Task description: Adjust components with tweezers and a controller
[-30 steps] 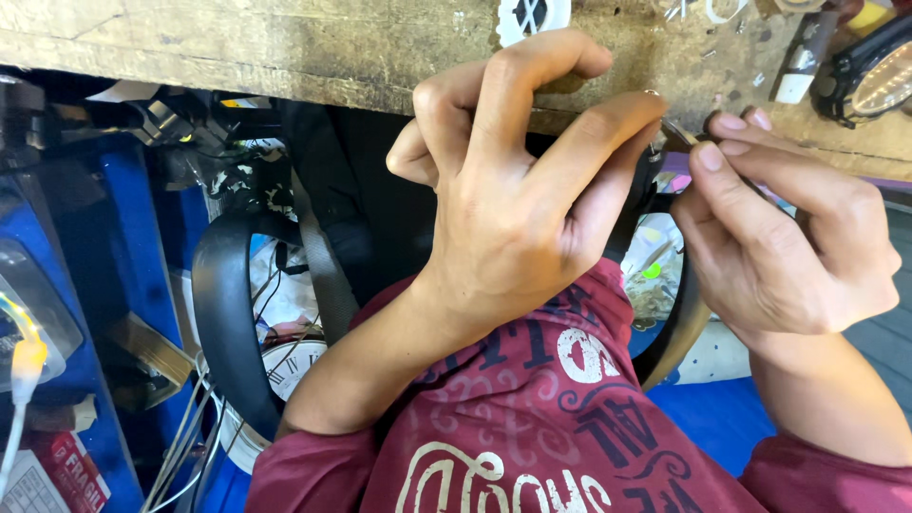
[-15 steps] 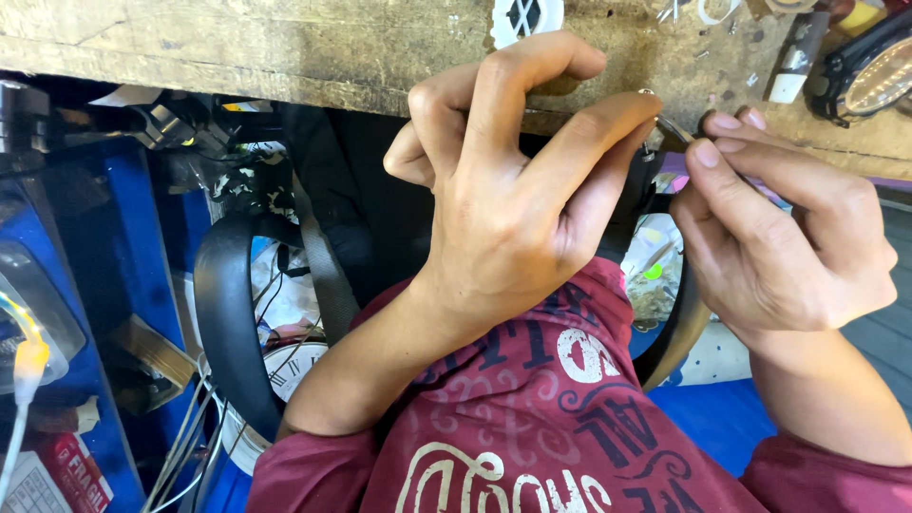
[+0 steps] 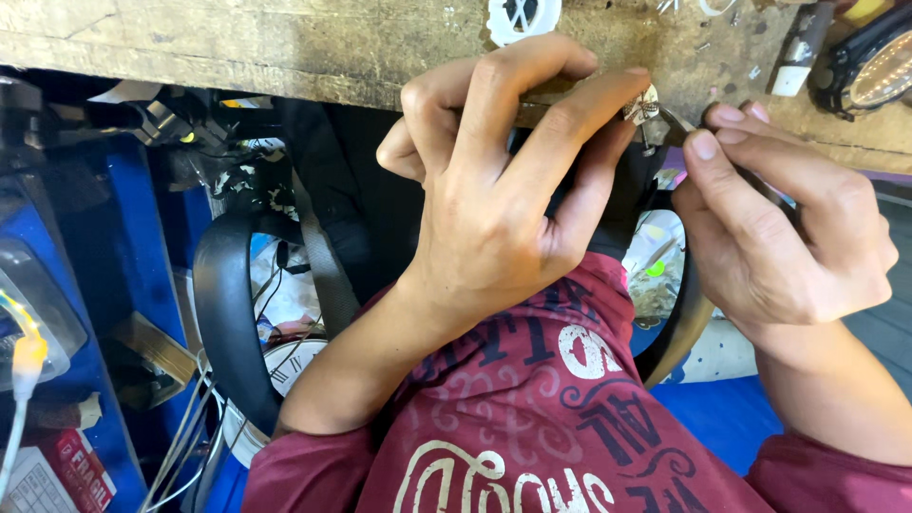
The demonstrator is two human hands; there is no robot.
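- The left hand (image 3: 494,209) was raised at the edge of the worn wooden bench (image 3: 285,47), its index finger and thumb pinching a small silvery metal part (image 3: 643,106); the other fingers were curled above it.
- The part sat right at the bench edge, held between those fingertips, just off the right hand.
- The right hand (image 3: 788,237) had its fingers pressed together around a thin dark tool (image 3: 760,180), whose tip I could not make out clearly; it pointed toward the metal part.
- Below the bench, a black-rimmed bin (image 3: 223,313) held a white clock face (image 3: 290,366), loose wires and scraps of paper.
- On the bench top lay a white round plastic piece (image 3: 521,17) and, at the far right, a dark round object (image 3: 869,66).
- A maroon printed shirt (image 3: 532,418) filled the lower view.
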